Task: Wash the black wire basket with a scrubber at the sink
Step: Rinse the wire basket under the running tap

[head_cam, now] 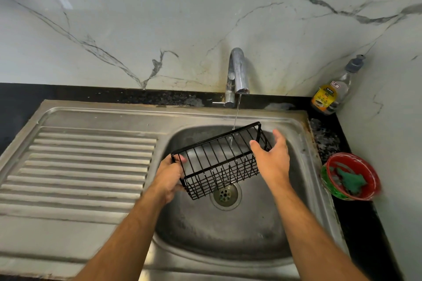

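The black wire basket (217,157) hangs tilted over the steel sink bowl (228,235), under a thin stream of water from the tap (237,73). My left hand (169,178) grips the basket's left end, thumb over the rim. At the basket's right end my right hand (271,157) is spread with straight fingers, thumb against the wires, and does not grip it. A green scrubber (349,180) lies in a red bowl (374,182) on the counter to the right of the sink.
A ribbed steel drainboard (80,166) fills the left side. The drain (225,195) sits just below the basket. A dish-soap bottle (331,91) leans in the back right corner on the black counter (356,223). A marble wall rises behind.
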A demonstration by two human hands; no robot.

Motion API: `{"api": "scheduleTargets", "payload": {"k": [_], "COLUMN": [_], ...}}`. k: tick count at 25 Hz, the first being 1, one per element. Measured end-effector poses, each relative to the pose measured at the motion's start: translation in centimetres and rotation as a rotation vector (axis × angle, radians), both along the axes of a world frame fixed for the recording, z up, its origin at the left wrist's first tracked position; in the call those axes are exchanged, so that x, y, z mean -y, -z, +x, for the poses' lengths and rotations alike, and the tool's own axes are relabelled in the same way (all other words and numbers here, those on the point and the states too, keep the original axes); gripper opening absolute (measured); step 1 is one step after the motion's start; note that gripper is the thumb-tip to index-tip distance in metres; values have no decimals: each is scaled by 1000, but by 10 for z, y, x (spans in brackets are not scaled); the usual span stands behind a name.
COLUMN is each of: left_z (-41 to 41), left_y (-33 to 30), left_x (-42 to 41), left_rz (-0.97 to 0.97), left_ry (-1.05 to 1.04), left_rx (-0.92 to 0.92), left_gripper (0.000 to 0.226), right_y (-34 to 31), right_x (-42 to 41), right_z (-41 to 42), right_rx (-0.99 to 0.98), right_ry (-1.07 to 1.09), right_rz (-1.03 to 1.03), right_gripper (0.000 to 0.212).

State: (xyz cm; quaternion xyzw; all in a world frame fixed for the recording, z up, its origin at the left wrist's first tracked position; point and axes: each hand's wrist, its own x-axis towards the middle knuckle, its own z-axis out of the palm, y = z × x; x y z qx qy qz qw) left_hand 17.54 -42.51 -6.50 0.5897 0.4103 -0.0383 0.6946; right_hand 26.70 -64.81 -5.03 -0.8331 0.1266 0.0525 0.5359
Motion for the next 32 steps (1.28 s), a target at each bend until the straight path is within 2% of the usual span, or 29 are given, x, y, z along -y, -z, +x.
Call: {"api": "scheduleTargets", "payload": {"k": [4, 10, 18, 28, 32], "left_z": [-4, -8, -16, -19, -20], "left_y": [2, 9, 19, 30, 24], "left_x": [-3, -13, -19, -13, -11], "left_rz": [-32, -169, -290, -282, -221], "left_ry": [1, -30, 31, 5, 75], "left_rx": [14, 17, 50, -22, -98], "left_gripper": [44, 46, 47, 37, 36], "right_y": [4, 1, -10, -28, -31], "right_x": [1, -12, -23, -27, -26], "right_z": [1, 2, -6, -10, -12], "right_rx": [-12, 52, 234, 304, 338], "right_ry": [-77, -116, -150, -237, -247], "right_rz": [-7, -68, -178, -271, -277], "right_gripper": [69, 73, 66, 73, 73]}}
